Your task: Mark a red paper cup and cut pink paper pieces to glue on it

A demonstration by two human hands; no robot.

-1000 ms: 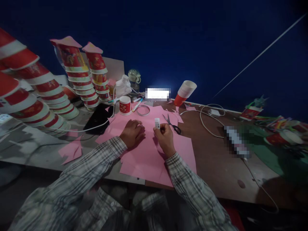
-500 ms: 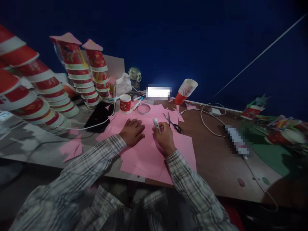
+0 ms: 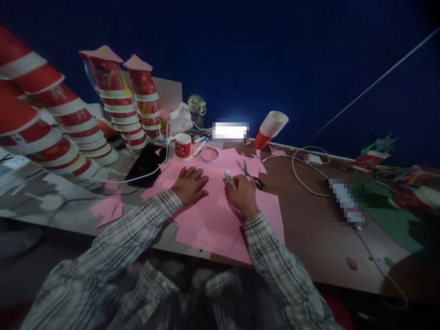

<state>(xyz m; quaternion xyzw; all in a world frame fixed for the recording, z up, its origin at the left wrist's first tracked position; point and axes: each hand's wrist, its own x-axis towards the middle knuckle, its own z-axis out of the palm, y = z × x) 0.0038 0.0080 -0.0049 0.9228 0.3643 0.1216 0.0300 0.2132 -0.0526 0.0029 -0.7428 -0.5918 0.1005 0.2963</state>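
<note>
My left hand (image 3: 190,186) lies flat with fingers spread on a sheet of pink paper (image 3: 209,220), holding nothing. In my right hand (image 3: 243,196), closed fingers grip a white marker (image 3: 228,177) with dark print on its barrel. Its upper end sticks up past my fingers; the lower end is partly hidden by them. Just beyond that hand, open scissors (image 3: 250,176) with black handles rest at the paper's right edge. A thin ring (image 3: 209,160) sits on the far part of the paper, beside a red and white paper cup (image 3: 183,147).
Towers of stacked red cups (image 3: 120,105) stand at the left, some with pink cone tops. A black tablet (image 3: 144,167) and pink scraps (image 3: 109,208) lie nearby. Tilted stacked cups (image 3: 270,130) stand at the back. At right are a white cable (image 3: 295,176) and a phone (image 3: 347,201).
My right hand has shifted slightly right with the marker still in it, its near end drawn back a little. My left hand stays flat on the paper. The camera view has turned slightly left.
</note>
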